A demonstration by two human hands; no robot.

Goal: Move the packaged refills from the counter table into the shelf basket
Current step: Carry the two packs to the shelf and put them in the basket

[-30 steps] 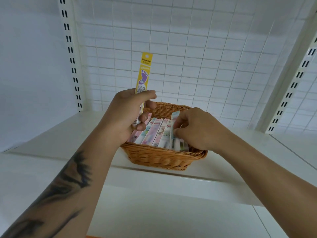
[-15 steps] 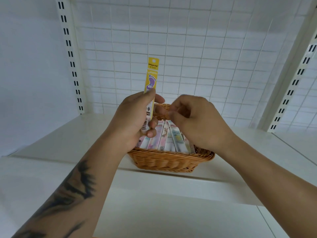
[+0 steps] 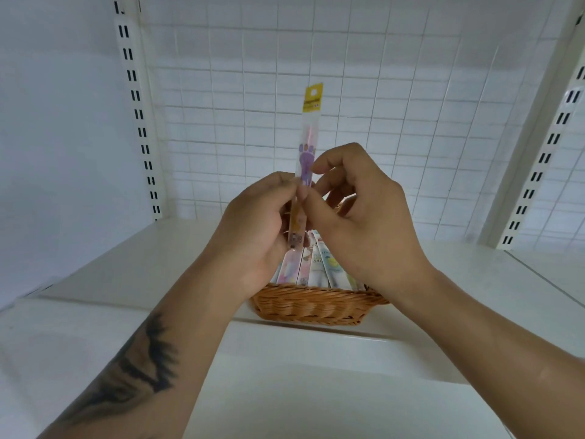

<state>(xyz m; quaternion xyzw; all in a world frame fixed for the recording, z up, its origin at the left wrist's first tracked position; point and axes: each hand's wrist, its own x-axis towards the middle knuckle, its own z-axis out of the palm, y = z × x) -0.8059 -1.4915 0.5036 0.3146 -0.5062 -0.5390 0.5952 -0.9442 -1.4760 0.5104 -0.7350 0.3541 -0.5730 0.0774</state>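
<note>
Both hands pinch one packet point(image 3: 308, 147) and hold it upright above the basket point(image 3: 316, 304) on the shelf point(image 3: 126, 274): the left hand point(image 3: 256, 239) grips its lower part, while the right hand point(image 3: 357, 223) nips it at mid-length. More packets point(image 3: 311, 264) lie packed in the basket at 6 o'clock below the hands. The row looks tight – pushed in crooked, this packet could buckle or ride up over its neighbours.

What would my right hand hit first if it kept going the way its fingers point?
Your right hand points left, so it would likely press the yellow packet it pinches into your left hand just beyond.
</note>
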